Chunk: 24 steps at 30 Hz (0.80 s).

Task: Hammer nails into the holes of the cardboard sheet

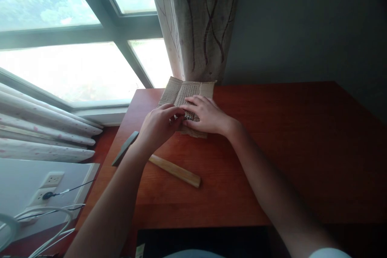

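A creased piece of brown cardboard (171,90) lies near the back edge of the table. On its middle sits a panel with rows of small dark holes (189,89). My right hand (207,115) rests over this panel with its fingers spread. At the cardboard's near left side, my left hand (161,125) has thumb and fingertips drawn together; whatever they pinch is too small or hidden to name. Under my left forearm lies a hammer with a wooden handle (177,171) and a grey head (125,148), its middle covered by the arm.
The reddish-brown wooden table (287,149) reaches far to the right. Behind it hang a patterned curtain (202,20) and a grey wall. A window (66,68) is at the left, above a wall socket (53,179) and white cables (60,213).
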Available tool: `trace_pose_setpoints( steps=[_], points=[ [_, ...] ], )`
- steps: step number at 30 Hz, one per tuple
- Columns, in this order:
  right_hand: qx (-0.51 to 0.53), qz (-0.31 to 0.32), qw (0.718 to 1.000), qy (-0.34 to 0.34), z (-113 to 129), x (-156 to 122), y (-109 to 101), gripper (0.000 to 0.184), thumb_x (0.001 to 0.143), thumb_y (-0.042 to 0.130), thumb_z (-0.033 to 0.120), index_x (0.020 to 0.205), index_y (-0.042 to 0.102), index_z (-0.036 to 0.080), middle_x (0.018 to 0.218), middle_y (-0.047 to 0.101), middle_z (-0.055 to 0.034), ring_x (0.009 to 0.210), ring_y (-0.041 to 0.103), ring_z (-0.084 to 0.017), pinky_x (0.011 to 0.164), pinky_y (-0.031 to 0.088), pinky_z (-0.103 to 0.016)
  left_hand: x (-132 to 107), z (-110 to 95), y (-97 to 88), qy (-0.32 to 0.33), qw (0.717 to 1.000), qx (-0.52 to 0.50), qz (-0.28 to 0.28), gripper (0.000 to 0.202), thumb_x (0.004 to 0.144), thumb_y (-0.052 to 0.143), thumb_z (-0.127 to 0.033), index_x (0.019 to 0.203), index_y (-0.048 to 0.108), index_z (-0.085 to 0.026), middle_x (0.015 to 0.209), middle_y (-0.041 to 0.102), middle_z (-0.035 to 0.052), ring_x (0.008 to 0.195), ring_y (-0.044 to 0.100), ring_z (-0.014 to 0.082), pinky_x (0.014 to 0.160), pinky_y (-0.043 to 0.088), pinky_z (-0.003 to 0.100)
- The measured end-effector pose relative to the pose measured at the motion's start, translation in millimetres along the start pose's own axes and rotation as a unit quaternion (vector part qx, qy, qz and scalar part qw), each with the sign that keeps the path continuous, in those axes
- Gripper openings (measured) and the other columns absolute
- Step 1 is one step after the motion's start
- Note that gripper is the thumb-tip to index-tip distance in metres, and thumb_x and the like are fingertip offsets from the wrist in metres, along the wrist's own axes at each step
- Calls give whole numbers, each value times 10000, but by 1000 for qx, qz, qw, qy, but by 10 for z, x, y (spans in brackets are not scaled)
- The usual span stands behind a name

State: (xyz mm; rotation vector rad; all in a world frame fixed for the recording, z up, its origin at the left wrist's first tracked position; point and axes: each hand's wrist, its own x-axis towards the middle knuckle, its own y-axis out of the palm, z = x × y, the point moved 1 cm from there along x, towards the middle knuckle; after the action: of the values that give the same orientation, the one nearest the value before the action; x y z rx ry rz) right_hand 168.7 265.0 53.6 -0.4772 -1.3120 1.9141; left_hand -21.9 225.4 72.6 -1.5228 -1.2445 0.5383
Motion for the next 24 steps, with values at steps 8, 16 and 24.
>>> trace_pose_setpoints(
  steps=[8, 16, 24],
  points=[
    [7, 11, 1000, 4, 1, -2, -25, 620, 964, 569, 550, 1495, 549, 231, 1631, 408, -124, 1522, 296, -319, 1235, 233, -518, 15, -52, -80, -5, 992, -70, -109, 154, 916, 609, -262, 925, 744, -190, 890, 716, 35, 708, 619, 136, 646, 469, 259],
    [8, 11, 1000, 3, -4, -10, -25, 607, 948, 595, 508, 1483, 562, 224, 1637, 405, -111, 1523, 301, -313, 1244, 228, -511, -277, 28, -580, -136, 946, -176, -236, 122, 840, 732, -280, 871, 707, -165, 790, 687, -8, 684, 608, 104, 635, 482, 226],
    [1, 6, 1000, 1, -19, -2, -8, 611, 947, 593, 522, 1483, 560, 232, 1635, 408, -105, 1522, 306, -300, 1247, 227, -499, -756, 443, -224, -205, 979, 0, 12, 290, 870, 600, -463, 789, 673, -195, 751, 696, 7, 671, 596, 159, 645, 427, 276]
  ],
)
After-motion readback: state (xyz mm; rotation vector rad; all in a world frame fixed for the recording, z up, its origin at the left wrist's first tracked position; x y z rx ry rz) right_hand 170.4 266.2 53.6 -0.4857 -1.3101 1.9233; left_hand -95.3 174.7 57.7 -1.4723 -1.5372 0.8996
